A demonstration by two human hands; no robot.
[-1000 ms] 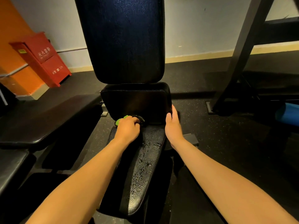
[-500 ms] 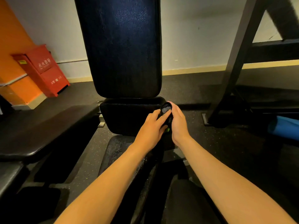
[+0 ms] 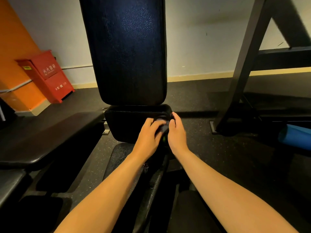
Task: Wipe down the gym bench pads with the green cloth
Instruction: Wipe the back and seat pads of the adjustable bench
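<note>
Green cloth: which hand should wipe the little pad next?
Probably the left hand: its fingers lie over the bunched green cloth, in front of the small pad. The right hand only holds the cloth's side at the pad's right edge.

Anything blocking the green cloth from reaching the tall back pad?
Nothing visible does. The left hand and right hand both hold the green cloth bunched in front of the small lower pad, near its right edge. The tall back pad rises just above, its face uncovered.
</note>
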